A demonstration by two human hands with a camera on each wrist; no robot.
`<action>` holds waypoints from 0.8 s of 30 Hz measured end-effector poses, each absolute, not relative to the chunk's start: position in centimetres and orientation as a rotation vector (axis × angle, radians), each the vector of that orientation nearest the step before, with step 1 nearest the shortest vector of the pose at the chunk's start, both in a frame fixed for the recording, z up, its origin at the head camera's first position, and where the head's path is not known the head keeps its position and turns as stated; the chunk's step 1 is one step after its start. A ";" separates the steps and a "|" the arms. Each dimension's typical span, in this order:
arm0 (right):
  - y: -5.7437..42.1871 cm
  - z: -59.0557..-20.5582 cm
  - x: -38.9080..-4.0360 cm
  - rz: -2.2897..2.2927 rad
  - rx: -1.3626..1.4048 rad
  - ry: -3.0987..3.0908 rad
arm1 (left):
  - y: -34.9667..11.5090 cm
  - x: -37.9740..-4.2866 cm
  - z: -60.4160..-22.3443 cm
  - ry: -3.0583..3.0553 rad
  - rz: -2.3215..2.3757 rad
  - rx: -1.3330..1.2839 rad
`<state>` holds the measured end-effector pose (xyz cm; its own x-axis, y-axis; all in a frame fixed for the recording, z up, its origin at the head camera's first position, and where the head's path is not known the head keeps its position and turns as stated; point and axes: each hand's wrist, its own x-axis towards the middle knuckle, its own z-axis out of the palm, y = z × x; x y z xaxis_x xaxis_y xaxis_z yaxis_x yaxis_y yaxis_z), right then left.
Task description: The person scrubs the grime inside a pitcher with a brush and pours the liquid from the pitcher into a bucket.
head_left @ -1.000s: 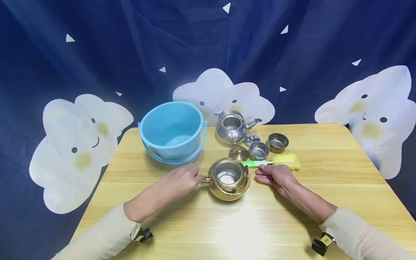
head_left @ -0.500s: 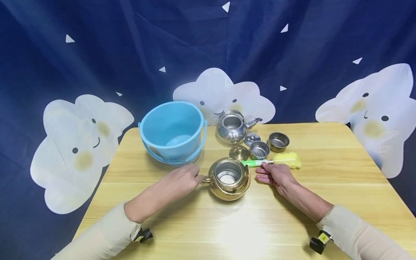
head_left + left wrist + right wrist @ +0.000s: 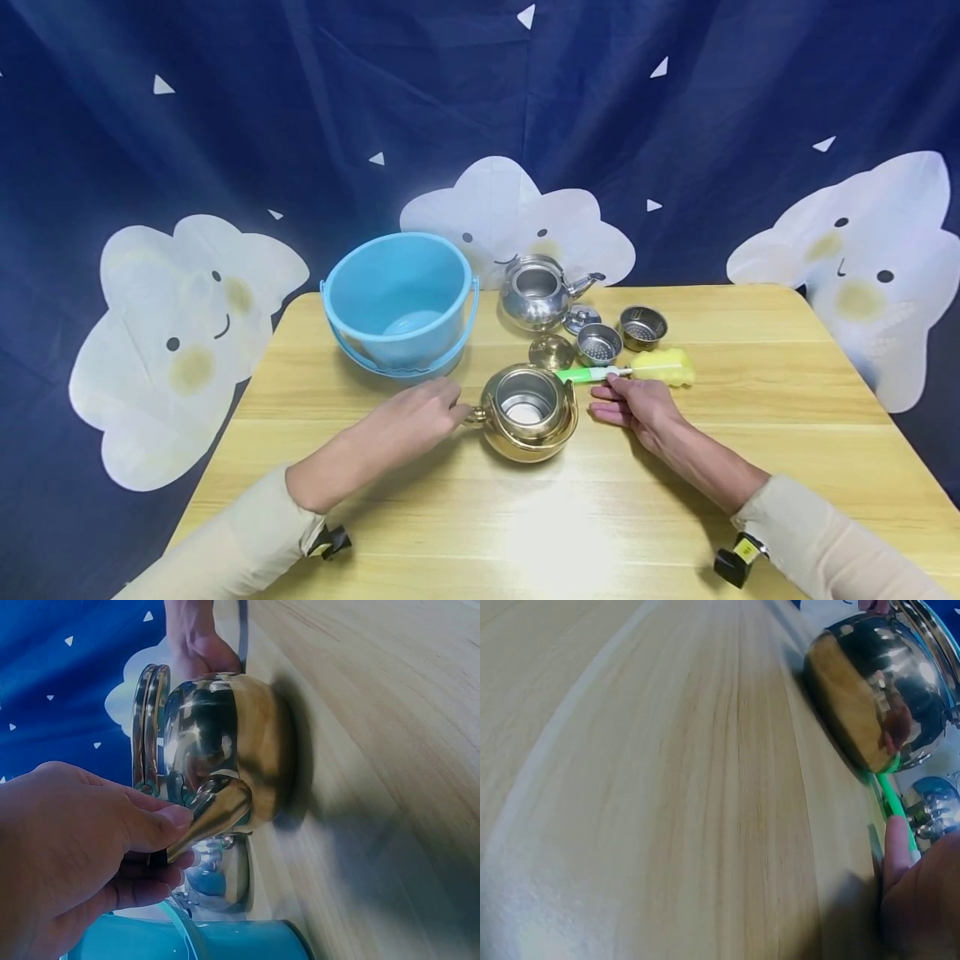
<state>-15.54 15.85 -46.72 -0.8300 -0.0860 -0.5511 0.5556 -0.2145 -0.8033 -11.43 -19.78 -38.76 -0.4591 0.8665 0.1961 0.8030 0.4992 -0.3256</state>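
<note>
A gold teapot (image 3: pixel 525 417) stands lidless on the table, its bail handle folded down. My left hand (image 3: pixel 408 421) pinches its spout (image 3: pixel 217 814) between thumb and fingers, plain in the left wrist view. To the right of the pot, my right hand (image 3: pixel 637 408) holds the green-and-white handle of a sponge brush (image 3: pixel 663 367) at the fingertips, the other fingers extended. The yellow sponge head lies to the right; the handle's green end (image 3: pixel 889 791) reaches close behind the pot. A gold lid (image 3: pixel 551 352) lies just behind the teapot.
A blue bucket (image 3: pixel 397 287) stands at the back left. Behind the gold pot are a silver teapot (image 3: pixel 532 296), its lid (image 3: pixel 581 319), and two metal strainers, the nearer strainer (image 3: pixel 598 344) and the farther strainer (image 3: pixel 642 327). A blue curtain (image 3: pixel 480 100) hangs behind the table.
The brush has shifted very slightly back, with my right hand at its handle. My left hand and the gold teapot stay put.
</note>
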 end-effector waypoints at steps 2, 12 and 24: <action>15.8 -46.8 -15.6 -2.123 0.564 1.609 | -19.8 -11.4 -38.7 -2.415 0.265 -1.397; 15.3 -46.7 -16.0 -2.230 0.627 1.515 | -19.8 -11.4 -38.7 -2.426 0.257 -1.401; 15.6 -46.6 -14.9 -2.220 0.622 1.575 | -20.0 -11.4 -38.7 -2.413 0.295 -1.408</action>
<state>-14.91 15.60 -46.63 -0.8432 -0.0285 -0.5369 0.5162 -0.3221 -0.7936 -11.39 -20.01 -38.74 -0.4567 0.8717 0.1778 0.8031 0.4899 -0.3392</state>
